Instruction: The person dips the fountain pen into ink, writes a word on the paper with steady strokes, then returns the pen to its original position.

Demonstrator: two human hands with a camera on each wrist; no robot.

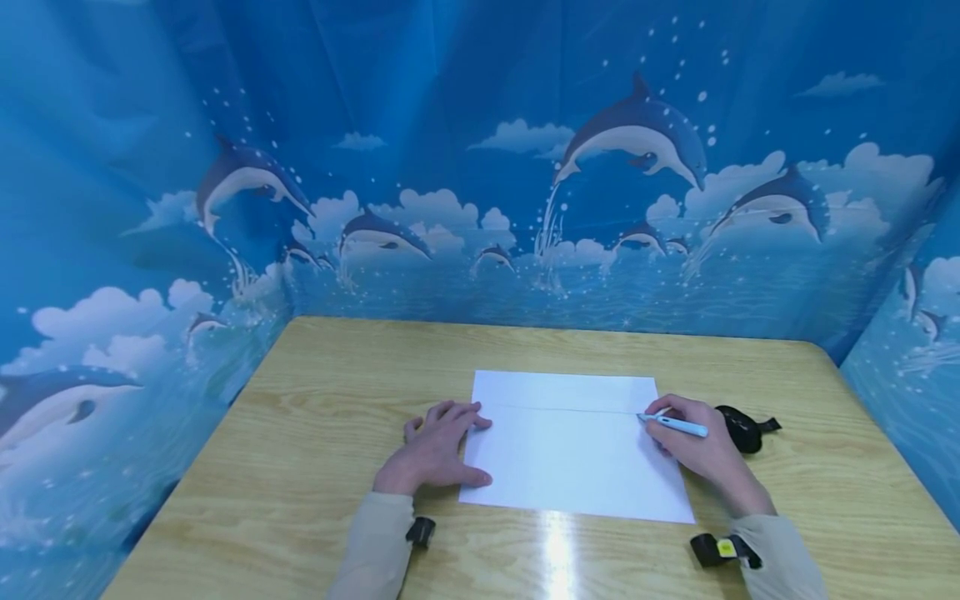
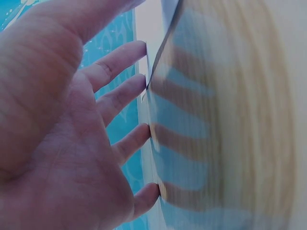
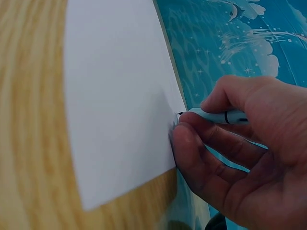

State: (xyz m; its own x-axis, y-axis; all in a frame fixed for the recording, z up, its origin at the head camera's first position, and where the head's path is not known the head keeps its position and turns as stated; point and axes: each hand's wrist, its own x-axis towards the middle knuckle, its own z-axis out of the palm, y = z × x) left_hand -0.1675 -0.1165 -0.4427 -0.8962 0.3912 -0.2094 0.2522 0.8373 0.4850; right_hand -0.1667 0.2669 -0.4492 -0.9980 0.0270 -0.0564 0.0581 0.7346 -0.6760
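Note:
A white sheet of paper [image 1: 570, 458] lies on the wooden table, with a thin line across its upper part. My right hand [image 1: 693, 442] pinches a light blue pen [image 1: 681, 426] between thumb and fingers, its tip at the line's right end near the paper's right edge. In the right wrist view the pen [image 3: 216, 116] shows its dark tip against the sheet [image 3: 120, 105]. At the paper's left edge my left hand [image 1: 435, 450] rests with fingers spread, thumb and a fingertip on the sheet. The left wrist view shows the left hand's fingertips [image 2: 139, 129] touching down along the paper's edge.
A small black pouch-like object [image 1: 741, 429] with a strap sits just right of my right hand on the wooden table [image 1: 337, 400]. Black camera mounts [image 1: 716, 550] are strapped at both wrists. A blue dolphin-print curtain [image 1: 450, 167] hangs behind the table and along its sides.

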